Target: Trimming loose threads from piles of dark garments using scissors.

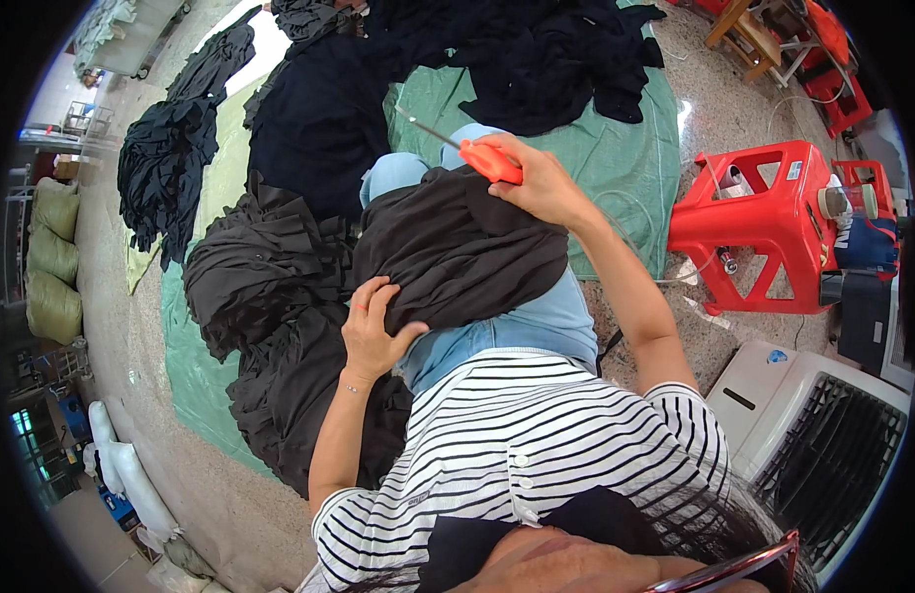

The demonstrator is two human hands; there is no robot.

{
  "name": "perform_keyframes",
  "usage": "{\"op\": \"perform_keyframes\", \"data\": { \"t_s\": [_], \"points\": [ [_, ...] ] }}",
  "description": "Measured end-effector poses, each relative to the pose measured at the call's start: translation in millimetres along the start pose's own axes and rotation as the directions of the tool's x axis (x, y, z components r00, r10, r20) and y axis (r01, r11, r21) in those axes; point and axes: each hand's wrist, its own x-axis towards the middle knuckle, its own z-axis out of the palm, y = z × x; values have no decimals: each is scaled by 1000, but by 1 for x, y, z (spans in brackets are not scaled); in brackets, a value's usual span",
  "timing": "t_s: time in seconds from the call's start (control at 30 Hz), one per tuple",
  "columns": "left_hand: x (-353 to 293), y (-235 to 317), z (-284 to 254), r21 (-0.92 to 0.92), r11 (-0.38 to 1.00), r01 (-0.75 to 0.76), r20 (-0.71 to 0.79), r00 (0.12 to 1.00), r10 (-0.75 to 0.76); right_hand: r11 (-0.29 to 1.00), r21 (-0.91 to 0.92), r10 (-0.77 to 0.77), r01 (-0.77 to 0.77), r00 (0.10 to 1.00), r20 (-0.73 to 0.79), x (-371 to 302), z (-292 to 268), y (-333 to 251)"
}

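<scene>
A dark grey-brown cloth garment (pixel 448 257) lies bunched across my lap, over light blue jeans (pixel 556 306). My left hand (pixel 373 331) rests on its near left edge, the thumb spread away from the bent fingers. Above the garment's far right part, my right hand (pixel 539 183) is closed around an orange-handled tool (pixel 492 161). A thin metal shaft points from it to the far left; its exact kind is hard to make out. Folded dark garments (pixel 265 262) are heaped to the left of my lap, close to my left hand.
Black garments (pixel 537 59) cover the far part of a green sheet (pixel 625 148). More dark clothes (pixel 171 148) lie at the far left. A red plastic stool (pixel 764 212) stands at the right, with a pale air cooler (pixel 803 425) nearer me. Stuffed sacks (pixel 54 262) line the left side.
</scene>
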Motion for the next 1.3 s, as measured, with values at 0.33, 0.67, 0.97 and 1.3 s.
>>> {"op": "perform_keyframes", "data": {
  "t_s": [0.33,0.67,0.97,1.3],
  "points": [
    [10,-44,13,-48,976,211,-151,965,-216,955,-13,-263,296,825,-501,19,-150,-44],
    [114,29,-144,587,805,-87,-535,704,467,927,5,-282,375,704,-651,-35,-231,-94],
    [-50,10,-44,319,948,10,596,775,-209,941,-159,200,-300,868,-454,-179,-98,72],
    [129,53,70,-441,872,-210,23,969,245,835,-350,253,-424,862,-439,-176,-44,54]
  ]
}}
